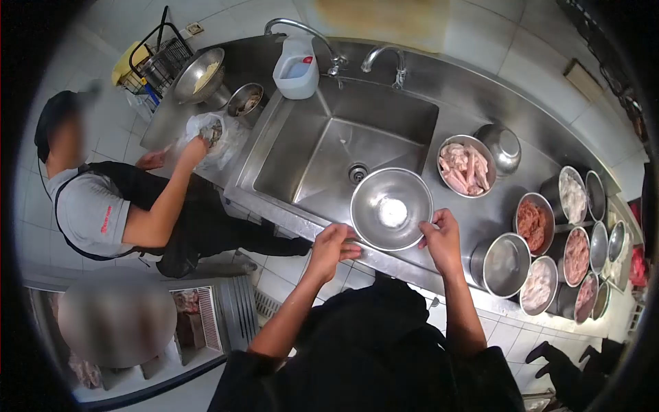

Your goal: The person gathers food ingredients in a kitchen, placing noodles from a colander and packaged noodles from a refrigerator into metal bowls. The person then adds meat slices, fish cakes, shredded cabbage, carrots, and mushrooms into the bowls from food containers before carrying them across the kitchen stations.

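Observation:
A shiny steel bowl [375, 232] is in front of me at the sink's front edge, with a bright white patch at its bottom that could be glare or contents. My right hand [441, 240] grips its right rim, thumb over the edge and fingers bent outside. Beside the lower left rim is my left hand [333, 251], fingers stretched out and apart; whether the fingertips touch the bowl I cannot tell. Right of the bowl stands a steel bowl of pale raw meat pieces [467, 168], with an overturned steel bowl [503, 148] behind it.
The sink basin [302, 154] lies beyond, under two taps [384, 58]. Several steel pots, some with raw meat [534, 223], crowd the right counter. At left, a co-worker [103, 206] handles a plastic bag [220, 147]. Behind that person is an open-topped chest [206, 323] holding meat.

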The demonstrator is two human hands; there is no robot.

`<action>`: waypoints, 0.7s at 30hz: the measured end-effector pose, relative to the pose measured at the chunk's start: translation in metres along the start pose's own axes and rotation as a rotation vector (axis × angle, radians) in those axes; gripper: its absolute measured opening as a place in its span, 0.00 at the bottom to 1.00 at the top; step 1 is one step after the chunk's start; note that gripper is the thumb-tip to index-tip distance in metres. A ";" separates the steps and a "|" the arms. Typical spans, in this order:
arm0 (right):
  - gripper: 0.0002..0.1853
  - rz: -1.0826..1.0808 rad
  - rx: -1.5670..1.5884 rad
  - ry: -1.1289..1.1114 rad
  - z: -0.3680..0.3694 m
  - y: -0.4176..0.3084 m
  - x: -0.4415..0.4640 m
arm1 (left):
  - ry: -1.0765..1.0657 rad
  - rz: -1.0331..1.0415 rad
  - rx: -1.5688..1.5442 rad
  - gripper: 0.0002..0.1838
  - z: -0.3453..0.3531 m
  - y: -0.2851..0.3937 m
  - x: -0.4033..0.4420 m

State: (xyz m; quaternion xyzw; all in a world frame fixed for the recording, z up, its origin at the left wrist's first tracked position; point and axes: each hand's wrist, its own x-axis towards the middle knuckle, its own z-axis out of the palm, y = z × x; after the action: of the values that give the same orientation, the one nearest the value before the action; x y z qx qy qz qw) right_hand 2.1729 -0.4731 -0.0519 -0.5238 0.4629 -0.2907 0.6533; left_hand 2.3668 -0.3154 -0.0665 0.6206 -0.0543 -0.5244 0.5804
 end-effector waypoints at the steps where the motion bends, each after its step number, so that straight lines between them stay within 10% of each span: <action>1: 0.10 -0.001 0.014 0.001 0.000 -0.003 0.004 | -0.011 0.002 -0.003 0.15 0.002 0.003 0.006; 21: 0.10 0.005 0.120 -0.003 0.034 0.000 0.069 | 0.035 -0.061 0.142 0.11 0.005 0.037 0.073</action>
State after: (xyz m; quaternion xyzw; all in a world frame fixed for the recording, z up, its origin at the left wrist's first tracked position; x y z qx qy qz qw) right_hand 2.2319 -0.5189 -0.0718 -0.4827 0.4450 -0.3155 0.6852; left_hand 2.4159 -0.3798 -0.0799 0.6708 -0.0623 -0.5256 0.5196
